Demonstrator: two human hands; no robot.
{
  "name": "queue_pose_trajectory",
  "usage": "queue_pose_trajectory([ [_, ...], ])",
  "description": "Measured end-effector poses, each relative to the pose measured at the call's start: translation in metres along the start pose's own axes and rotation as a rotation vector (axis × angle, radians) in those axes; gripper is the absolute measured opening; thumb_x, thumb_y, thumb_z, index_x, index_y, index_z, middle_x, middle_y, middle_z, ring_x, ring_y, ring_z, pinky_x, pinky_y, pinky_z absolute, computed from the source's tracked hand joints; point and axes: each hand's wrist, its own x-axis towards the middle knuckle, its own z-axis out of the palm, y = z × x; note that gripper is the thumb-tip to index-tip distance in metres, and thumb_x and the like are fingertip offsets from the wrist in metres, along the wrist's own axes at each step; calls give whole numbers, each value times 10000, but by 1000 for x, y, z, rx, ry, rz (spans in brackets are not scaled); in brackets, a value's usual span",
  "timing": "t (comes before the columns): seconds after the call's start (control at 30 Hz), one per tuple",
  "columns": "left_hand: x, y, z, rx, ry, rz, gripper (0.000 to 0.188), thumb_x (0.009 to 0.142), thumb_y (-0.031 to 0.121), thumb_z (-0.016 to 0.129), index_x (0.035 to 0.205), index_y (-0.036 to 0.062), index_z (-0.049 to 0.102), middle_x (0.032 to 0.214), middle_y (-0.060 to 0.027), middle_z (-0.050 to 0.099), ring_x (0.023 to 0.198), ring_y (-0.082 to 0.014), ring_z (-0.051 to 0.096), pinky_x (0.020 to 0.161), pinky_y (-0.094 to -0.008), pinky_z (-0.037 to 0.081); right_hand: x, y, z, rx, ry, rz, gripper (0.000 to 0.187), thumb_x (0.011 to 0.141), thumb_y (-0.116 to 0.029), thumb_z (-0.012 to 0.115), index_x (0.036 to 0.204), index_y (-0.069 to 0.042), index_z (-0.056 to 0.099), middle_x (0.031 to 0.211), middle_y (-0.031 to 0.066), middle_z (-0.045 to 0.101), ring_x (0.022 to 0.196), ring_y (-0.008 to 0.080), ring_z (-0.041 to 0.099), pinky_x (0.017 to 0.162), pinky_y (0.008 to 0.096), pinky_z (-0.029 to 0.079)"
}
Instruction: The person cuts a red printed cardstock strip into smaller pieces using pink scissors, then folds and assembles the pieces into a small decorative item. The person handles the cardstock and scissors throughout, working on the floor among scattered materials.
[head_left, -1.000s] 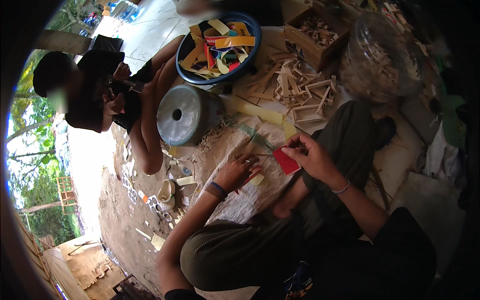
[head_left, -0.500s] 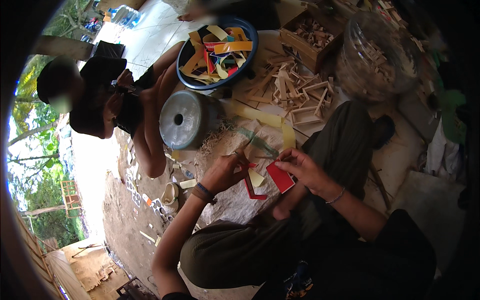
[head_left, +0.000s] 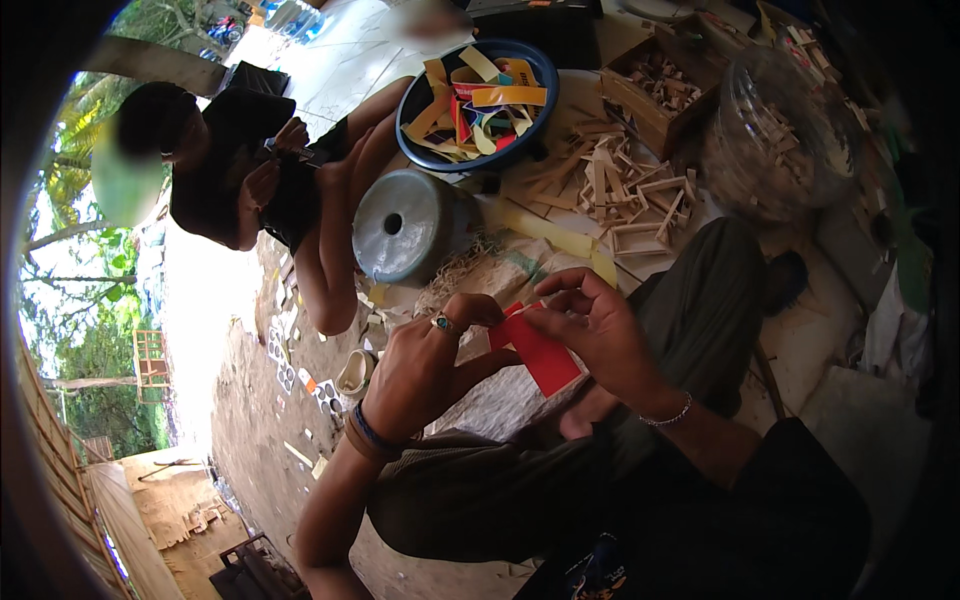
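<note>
A red card piece with a pale edge along its lower side is held up in front of me. My right hand pinches its upper end between thumb and fingers. My left hand, with a ring on one finger, is closed on a smaller red strip that meets the card's upper left side. Fingers partly hide where the two red pieces meet. Beneath them lies a pale sack-like cloth over my lap area, between my bent legs.
Ahead stand a blue basin of coloured card strips and a grey round pot-like object. Wooden sticks and small frames are heaped at right, by a wooden box and a clear container. Another person sits at left.
Both hands have come together and nearer to me. The red strip in my left hand now meets the red card in my right. The whole view has shifted slightly.
</note>
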Motion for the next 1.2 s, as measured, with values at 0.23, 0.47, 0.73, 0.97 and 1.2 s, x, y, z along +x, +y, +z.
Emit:
queue_pose_trajectory([
  [0.23,-7,6,-1,34,92,68,607,691,210,962,1149,74,587,1014,-83,751,933,-244,766,778,-363,615,-1,-7,-3,-79,-8,-27,328,974,-188,754,1220,-37,597,985,59,730,845,78,686,740,236,554],
  [0.47,-8,6,-2,47,108,94,523,732,227,924,1126,88,610,1021,-52,754,911,-264,748,781,-363,577,-1,-8,-3,-164,-15,-41,309,958,-182,768,1201,-43,636,935,29,727,775,38,643,694,217,531],
  [0.73,-8,7,-3,65,62,87,368,803,225,861,1138,147,732,1067,-37,768,957,-246,748,812,-362,600,1,-8,-5,-257,-14,-92,281,961,-168,758,1200,-48,672,934,8,723,752,20,616,682,204,516],
  [0.97,-10,5,-3,97,62,136,356,810,203,847,1148,161,745,1140,-17,768,1014,-225,752,827,-343,619,-1,-16,-9,-319,-49,26,222,964,-194,754,1143,-63,767,891,-9,746,690,5,581,625,195,494],
  [1.2,-10,5,-4,63,39,131,357,812,200,845,1149,157,739,1153,-18,767,1052,-224,747,850,-344,629,2,-20,-16,-339,-109,63,226,967,-222,751,1129,-69,783,901,-19,753,685,6,568,646,198,495],
])
